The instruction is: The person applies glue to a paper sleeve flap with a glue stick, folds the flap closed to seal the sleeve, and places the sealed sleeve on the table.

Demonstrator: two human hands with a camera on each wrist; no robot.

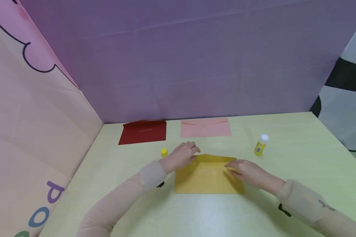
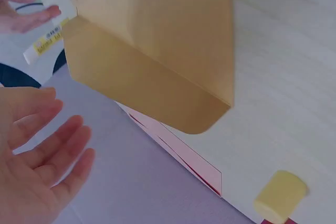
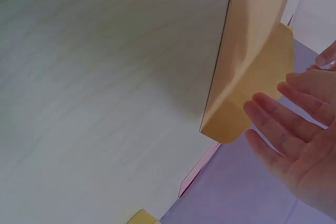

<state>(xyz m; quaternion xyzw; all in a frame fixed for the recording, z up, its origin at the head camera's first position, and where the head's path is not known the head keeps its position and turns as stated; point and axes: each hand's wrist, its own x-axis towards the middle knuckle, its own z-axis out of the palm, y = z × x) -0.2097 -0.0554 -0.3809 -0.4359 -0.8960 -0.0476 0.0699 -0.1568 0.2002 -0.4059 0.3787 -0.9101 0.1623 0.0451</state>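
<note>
A yellow envelope (image 1: 209, 179) lies on the table in front of me, its flap (image 2: 142, 80) tilted up along the far edge. Over its far left corner is my left hand (image 1: 182, 156), fingers loosely bent and apart from the paper in the left wrist view. My right hand (image 1: 247, 171) hovers by the far right corner, its relaxed fingers (image 3: 278, 124) close to the flap; whether they touch it I cannot tell. Neither hand holds anything. A small yellow cap (image 1: 164, 152) stands just beyond my left wrist.
A red envelope (image 1: 145, 132) and a pink envelope (image 1: 206, 129) lie along the table's back edge. To the right stands a yellow glue stick (image 1: 259, 147) with a white top. A purple backdrop (image 1: 195, 65) rises behind the table, with printed panels at both sides.
</note>
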